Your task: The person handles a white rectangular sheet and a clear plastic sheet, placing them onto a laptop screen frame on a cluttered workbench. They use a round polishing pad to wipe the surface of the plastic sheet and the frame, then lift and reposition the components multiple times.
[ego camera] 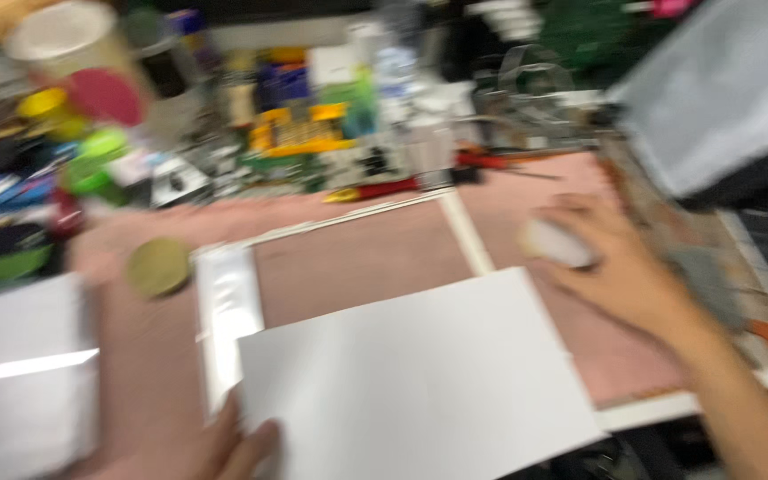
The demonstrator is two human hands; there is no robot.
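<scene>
While clutter (295,124) crowds behind, white sheet (411,382), green disc (158,265)

White sheet (411,382) on pink mat (357,258) — olive disc (159,266), perhaps.

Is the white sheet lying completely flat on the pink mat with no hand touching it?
No: the left hand holds the white sheet at its lower left corner, over the pink mat.

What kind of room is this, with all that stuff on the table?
Probably a craft or hobby workbench. A pink mat covers the table, a jumble of tools and pots crowds the back, and the left hand holds a white sheet flat.
</scene>
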